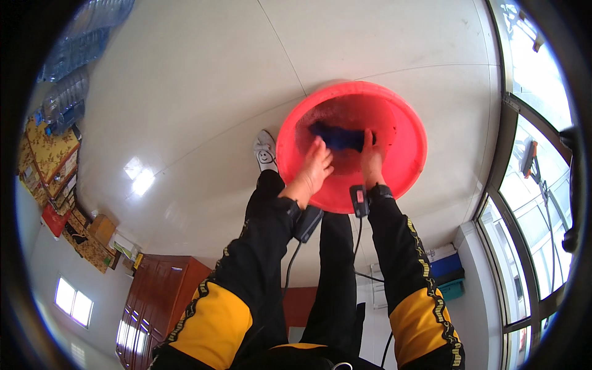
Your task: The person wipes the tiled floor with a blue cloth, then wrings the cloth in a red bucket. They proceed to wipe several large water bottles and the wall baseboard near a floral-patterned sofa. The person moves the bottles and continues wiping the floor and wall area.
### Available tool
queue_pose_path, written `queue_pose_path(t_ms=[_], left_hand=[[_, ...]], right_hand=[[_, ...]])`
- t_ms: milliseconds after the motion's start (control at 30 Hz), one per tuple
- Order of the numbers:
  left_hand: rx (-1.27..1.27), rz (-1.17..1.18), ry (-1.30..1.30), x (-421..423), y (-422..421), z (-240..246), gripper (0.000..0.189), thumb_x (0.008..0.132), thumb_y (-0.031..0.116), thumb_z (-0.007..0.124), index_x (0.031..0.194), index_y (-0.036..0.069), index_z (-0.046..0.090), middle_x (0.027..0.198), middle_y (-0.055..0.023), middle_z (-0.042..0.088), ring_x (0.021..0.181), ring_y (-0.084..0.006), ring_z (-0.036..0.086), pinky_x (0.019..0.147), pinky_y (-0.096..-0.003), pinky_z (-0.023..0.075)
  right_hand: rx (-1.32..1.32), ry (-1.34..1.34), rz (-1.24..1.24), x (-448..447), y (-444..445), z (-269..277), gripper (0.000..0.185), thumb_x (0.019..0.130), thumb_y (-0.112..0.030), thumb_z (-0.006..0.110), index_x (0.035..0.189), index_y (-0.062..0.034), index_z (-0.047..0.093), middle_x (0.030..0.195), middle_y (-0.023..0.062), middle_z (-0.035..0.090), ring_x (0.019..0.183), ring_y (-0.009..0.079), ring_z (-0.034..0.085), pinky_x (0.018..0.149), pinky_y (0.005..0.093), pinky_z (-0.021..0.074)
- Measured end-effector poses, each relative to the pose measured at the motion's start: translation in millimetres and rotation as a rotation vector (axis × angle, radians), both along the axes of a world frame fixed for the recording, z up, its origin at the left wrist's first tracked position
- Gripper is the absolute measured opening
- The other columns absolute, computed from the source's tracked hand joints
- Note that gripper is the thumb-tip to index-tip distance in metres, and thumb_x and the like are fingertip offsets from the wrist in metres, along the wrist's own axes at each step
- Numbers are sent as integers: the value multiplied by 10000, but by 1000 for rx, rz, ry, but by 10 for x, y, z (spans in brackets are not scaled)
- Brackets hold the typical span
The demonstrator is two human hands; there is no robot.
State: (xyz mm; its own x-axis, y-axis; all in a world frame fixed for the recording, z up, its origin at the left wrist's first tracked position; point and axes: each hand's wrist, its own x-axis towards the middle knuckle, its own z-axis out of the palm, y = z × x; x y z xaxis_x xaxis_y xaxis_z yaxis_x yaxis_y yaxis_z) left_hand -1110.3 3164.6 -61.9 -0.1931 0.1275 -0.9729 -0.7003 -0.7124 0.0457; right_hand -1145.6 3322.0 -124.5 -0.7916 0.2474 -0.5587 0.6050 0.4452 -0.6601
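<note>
A red plastic basin (409,159) rests on the tiled floor in front of me, with some liquid at its bottom. A dark blue cloth (342,138) lies stretched across the inside of the basin. My right hand (373,157) is at the cloth's right end, fingers against it; whether they grip it cannot be told. My left hand (314,169) is over the basin's near left part, fingers apart, just below the cloth's left part, holding nothing. Black devices with cables are strapped at both wrists.
My shoe (265,150) stands just left of the basin. Large clear plastic bottles (67,95) are at the upper left, above a table with patterned cloth (51,148). A reddish wooden cabinet (159,291) is lower left. Framed glass panes (532,166) run along the right.
</note>
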Motion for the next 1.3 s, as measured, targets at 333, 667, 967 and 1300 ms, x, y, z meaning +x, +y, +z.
queue_pose_path(t_ms=[333,667,967,1300], left_hand=[[34,46,-120,-241,-91,-326,680,918,551,564,1387,89,392,1257,-166,581,1141,-324,566,923,-461,497],[-168,63,97,-161,172,65,312,1008,279,528,1278,125,502,1084,-31,612,947,-161,606,827,-337,523],[-52,-66,-25,39,-46,-80,813,924,590,522,1549,230,147,1570,-123,262,1438,-314,269,1145,-488,256],[75,-101,-137,-252,-126,-151,836,922,636,476,1483,59,250,1289,-156,583,1097,-300,597,939,-464,492]], right_hand=[[-673,-449,-4,124,-184,1243,319,895,-41,538,1208,-39,599,879,-2,615,724,53,550,593,206,446],[94,-160,201,65,-555,715,329,939,-377,541,866,-60,591,766,221,643,748,444,618,657,485,492],[-216,-184,-315,-108,126,-125,382,968,-405,548,1040,-42,641,738,30,616,600,164,563,534,316,426],[-777,-418,-105,49,-250,1460,248,939,-110,609,1175,-36,604,931,4,629,845,62,570,712,221,485]])
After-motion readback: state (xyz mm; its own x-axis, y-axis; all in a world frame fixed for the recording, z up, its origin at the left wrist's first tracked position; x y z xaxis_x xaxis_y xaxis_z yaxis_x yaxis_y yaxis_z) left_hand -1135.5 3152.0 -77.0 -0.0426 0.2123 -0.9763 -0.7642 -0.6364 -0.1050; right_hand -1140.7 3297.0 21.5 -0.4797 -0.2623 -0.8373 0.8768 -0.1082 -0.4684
